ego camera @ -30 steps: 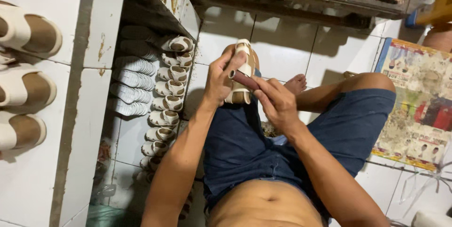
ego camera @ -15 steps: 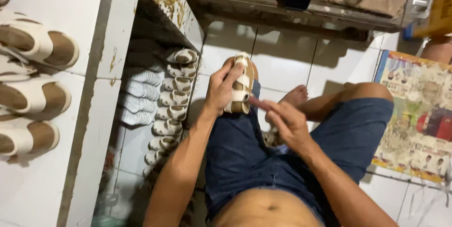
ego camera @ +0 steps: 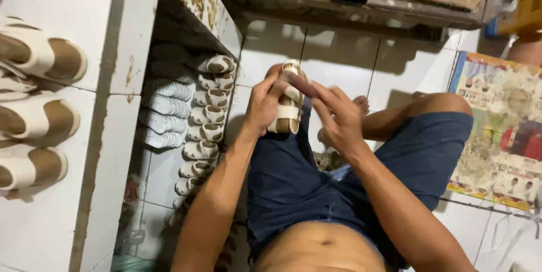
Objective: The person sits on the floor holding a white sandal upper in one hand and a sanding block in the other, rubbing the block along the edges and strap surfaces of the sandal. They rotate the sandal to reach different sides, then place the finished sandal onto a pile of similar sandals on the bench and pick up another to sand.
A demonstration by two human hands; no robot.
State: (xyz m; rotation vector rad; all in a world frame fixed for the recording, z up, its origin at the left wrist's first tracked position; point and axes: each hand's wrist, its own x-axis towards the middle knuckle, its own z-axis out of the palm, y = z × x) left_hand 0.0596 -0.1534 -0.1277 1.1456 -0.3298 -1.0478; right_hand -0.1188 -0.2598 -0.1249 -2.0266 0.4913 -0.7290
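We've got a cream-strapped sandal with a tan footbed [ego camera: 287,105] held up over our lap, just above the dark blue shorts [ego camera: 293,181]. Our left hand [ego camera: 261,108] is wrapped around its side, fingers closed on the sole edge. Our right hand [ego camera: 339,115] pinches a short dark stick-like tool [ego camera: 302,84] between thumb and fingertips, tip resting on the upper strap. What the tool is exactly, we can't tell.

To do this bit well, we reckon a steady left grip matters, so the strap doesn't shift under the tool, and light, even strokes along the strap.

Under the white tiled ledge [ego camera: 84,153] there's a row of matching cream sandals [ego camera: 206,131], a few more on the ledge top [ego camera: 34,114], and a printed paper sheet [ego camera: 499,136] on the floor to the right.
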